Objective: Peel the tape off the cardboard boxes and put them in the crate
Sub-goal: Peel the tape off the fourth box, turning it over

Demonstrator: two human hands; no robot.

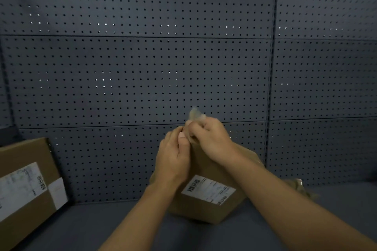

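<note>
— Down on the dark grey work surface (204, 236), what have you got in front of the camera?

— One brown cardboard box with a white shipping label (206, 195), tipped up on an edge so a corner points toward the perforated dark grey pegboard wall (142, 67). Both hands are at its raised top.

— How are the hands set?

— I see my left hand (173, 159) curled against the box's upper left side, thumb up along the edge, gripping the cardboard there. My right hand (210, 138) is closed with its fingers pinched round a crumpled strip of clear tape (195, 114), which sticks up just above the knuckles. The two hands touch each other at the box's peak.

— Is the tape free of the box?

— I cannot tell; the lower end of the strip is hidden behind the fingers, and the picture is blurred there.

— Anything else nearby?

— A second, larger brown cardboard box bearing white labels (26, 187) lies at the left edge, well apart from the first. Behind my right forearm, on the surface, there is a small brownish crumpled scrap (299, 187); too blurred to identify.
</note>
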